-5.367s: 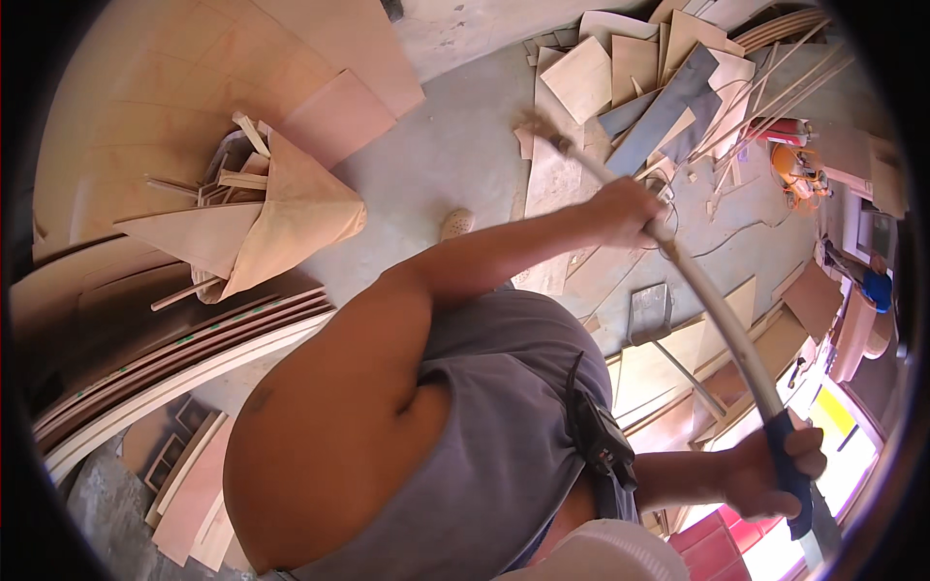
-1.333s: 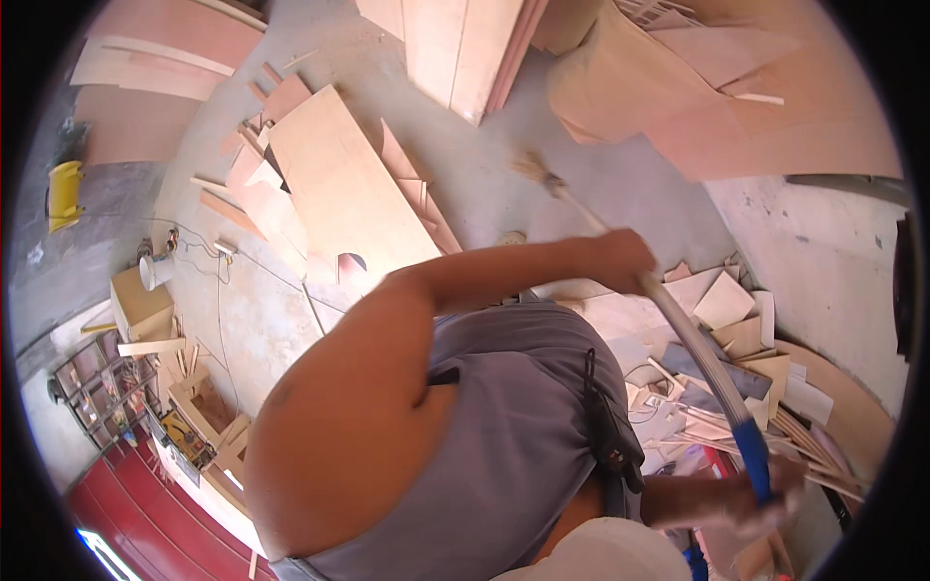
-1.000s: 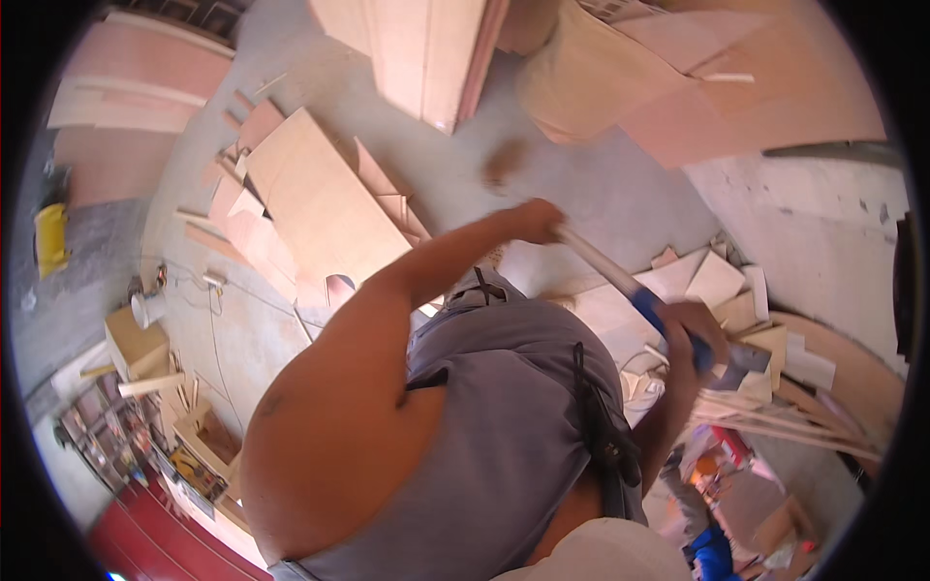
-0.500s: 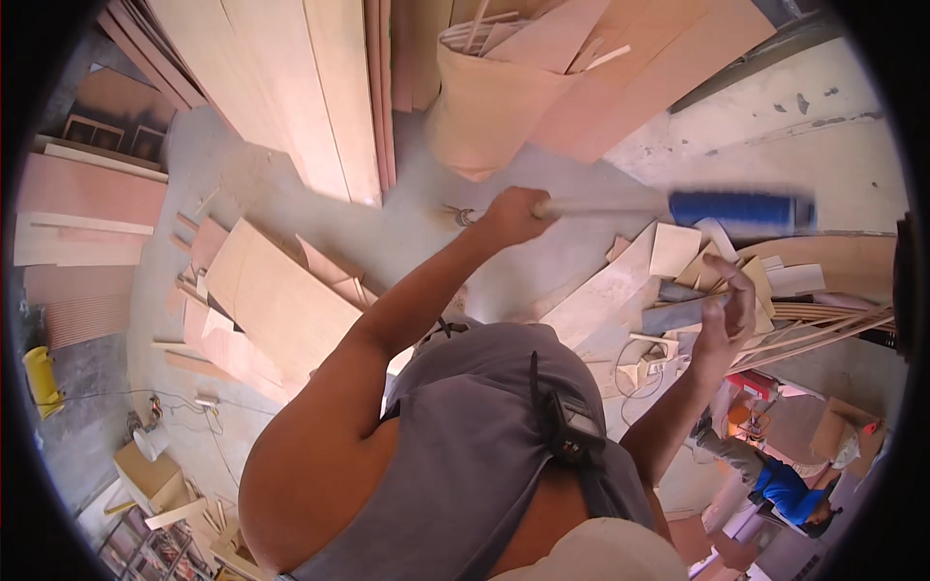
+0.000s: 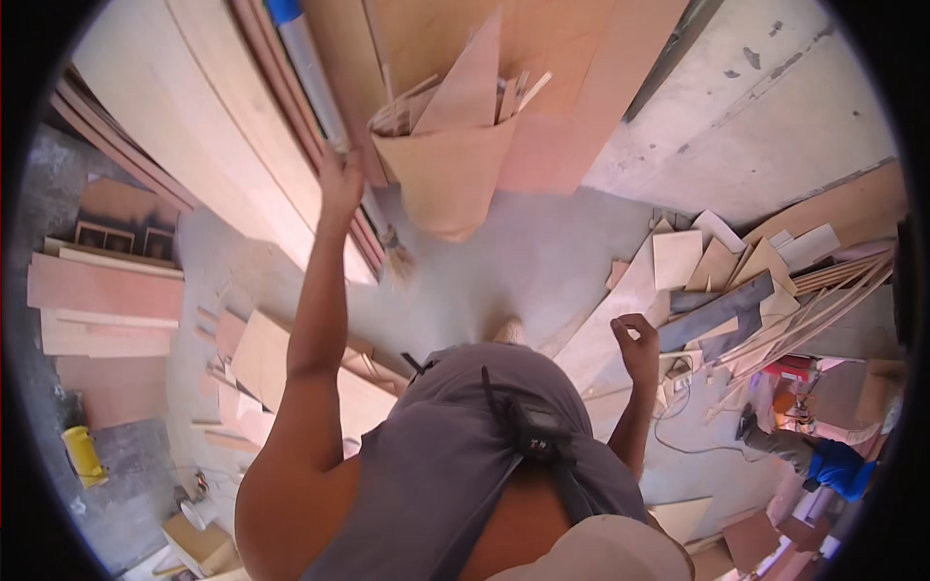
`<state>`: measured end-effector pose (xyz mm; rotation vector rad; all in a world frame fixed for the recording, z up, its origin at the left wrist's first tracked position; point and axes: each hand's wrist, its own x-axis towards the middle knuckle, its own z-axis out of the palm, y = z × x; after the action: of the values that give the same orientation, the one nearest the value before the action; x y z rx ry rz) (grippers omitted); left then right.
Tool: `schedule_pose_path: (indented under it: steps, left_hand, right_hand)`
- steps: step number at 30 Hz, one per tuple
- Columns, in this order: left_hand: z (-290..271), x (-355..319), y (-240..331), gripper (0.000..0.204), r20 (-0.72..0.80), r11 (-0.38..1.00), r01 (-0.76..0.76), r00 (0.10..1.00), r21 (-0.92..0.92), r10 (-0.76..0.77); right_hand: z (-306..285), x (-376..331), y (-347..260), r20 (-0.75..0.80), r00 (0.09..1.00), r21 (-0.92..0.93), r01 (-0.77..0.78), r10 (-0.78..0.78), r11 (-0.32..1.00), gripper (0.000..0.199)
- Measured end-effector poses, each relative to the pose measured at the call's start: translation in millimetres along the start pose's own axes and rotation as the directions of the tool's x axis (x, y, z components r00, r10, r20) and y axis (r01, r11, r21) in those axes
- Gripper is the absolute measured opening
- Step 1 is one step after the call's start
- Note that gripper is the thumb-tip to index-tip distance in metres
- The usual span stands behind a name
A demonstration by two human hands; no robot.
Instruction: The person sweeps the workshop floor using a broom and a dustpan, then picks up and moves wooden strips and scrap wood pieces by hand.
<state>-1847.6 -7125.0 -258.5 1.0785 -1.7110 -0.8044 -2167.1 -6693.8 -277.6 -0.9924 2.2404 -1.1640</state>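
Note:
My left hand (image 5: 341,184) is closed round the handle of a broom (image 5: 315,77), up against the standing boards. The handle has a blue top and a pale silvery section; straw-like bristles (image 5: 395,261) show at its low end, near the floor. My right hand (image 5: 636,344) is held out in front of the loose wood pieces, its thumb and fingertips brought together in a loop. I see nothing in it.
Tall boards (image 5: 203,116) lean at the upper left. A tan bin (image 5: 441,184) holds wood scraps. Offcuts (image 5: 712,261) lie heaped at the right and more boards (image 5: 257,358) at the left. A person in a blue top (image 5: 838,470) is at the lower right.
My left hand has swung the broom from lying sideways, blue end right, to upright by the boards. My right hand has dropped lower and its spread fingers have closed. The view has turned.

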Motion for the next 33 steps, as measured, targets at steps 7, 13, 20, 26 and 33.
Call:
schedule_pose_path:
  steps: [7,13,20,26,33]
  left_hand:
    - [-2,78,-50,0.046,-0.055,0.913,0.149,0.989,0.379,-0.138]
    - [4,139,-71,0.046,-0.079,0.857,0.201,0.979,0.475,-0.186]
    - [-3,278,-212,0.047,0.073,0.652,-0.006,0.995,0.758,-0.075]
    - [-37,396,-313,0.043,0.306,0.640,-0.389,0.921,0.662,0.242]
    - [94,412,-305,0.070,0.306,0.824,-0.073,0.944,0.562,-0.125]
  right_hand:
    - [21,66,14,0.019,0.990,-0.083,0.140,-0.139,0.987,0.018]
    - [34,79,2,-0.021,0.999,-0.144,0.044,-0.048,0.989,0.015]
    - [100,79,-31,-0.107,0.989,-0.160,-0.117,0.101,0.980,0.019]
    - [137,102,-104,-0.115,0.983,-0.226,-0.165,0.142,0.960,0.025]
    - [168,74,-70,-0.220,0.892,-0.297,-0.448,0.396,0.843,0.026]
